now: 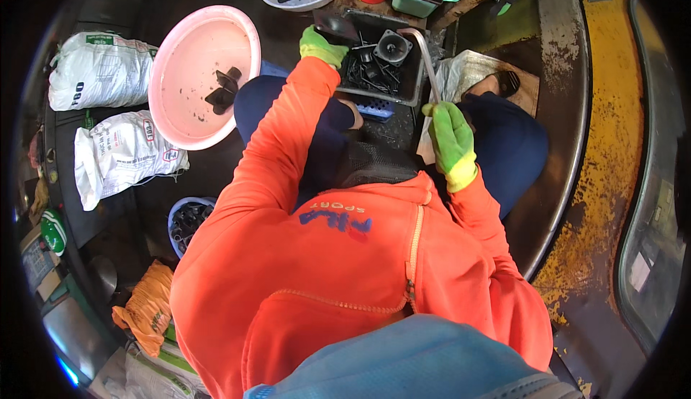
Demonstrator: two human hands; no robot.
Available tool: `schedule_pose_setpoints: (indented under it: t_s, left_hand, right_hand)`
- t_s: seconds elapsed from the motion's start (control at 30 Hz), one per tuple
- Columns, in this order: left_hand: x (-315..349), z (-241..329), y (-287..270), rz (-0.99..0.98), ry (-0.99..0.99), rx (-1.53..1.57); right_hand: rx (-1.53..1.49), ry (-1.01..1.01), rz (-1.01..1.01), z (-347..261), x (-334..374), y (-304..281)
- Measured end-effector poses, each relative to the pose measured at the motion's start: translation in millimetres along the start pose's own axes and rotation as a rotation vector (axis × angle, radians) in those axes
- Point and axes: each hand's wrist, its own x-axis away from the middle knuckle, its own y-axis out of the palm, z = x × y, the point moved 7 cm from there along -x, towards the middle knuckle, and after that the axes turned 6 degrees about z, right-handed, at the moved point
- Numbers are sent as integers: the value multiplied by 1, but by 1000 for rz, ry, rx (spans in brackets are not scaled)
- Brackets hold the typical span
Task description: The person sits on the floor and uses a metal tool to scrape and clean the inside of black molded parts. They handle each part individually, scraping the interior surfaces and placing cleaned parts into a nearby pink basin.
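1. Here's your left hand, gloved, out at the left edge of the black crate, fingers curled in around a dark flat part.
2. That part sits just ahead and to the right of your knuckles, above the crate's far left corner. It juts rightward over the crate, its long side slanting from far left to near right; which way its underside faces, you can't tell from here.
3. Over to your right hand: fingers folded closed on the lower end of a pale rod.
4. The rod rises beyond your fist, its long axis running away from you and leaning left, with the bent tip hooking left over the crate's right rim.
5. Near that hook, inside the crate, lies a square black piece with a round middle, small black bits scattered beside it.
6. Well off left, the pink basin holds dark pieces.
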Motion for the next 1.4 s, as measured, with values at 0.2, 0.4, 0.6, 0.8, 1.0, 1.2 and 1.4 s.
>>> schedule_pose_setpoints:
  t_s: [0.2,0.4,0.6,0.8,1.0,1.2,1.4]
  left_hand:
    - [-122,-2,-18,388,242,-254]
    - [-206,-84,58,-265,305,-887]
    - [-171,-62,59,252,345,-865]
    - [-85,30,131,-268,761,-258]
    - [-50,-64,191,-522,369,-753]
    - [-64,-25,171,-500,357,-747]
    - [-22,61,61,-644,52,155]
  right_hand:
    - [-169,350,-91,14,0,9]
    - [-276,347,-122,15,-7,27]
    - [-506,568,58,19,-14,12]
    - [-684,730,104,23,-14,10]
    - [-654,741,40,26,-7,15]
    - [-612,697,74,41,-13,10]
    - [-338,531,159,53,-39,10]
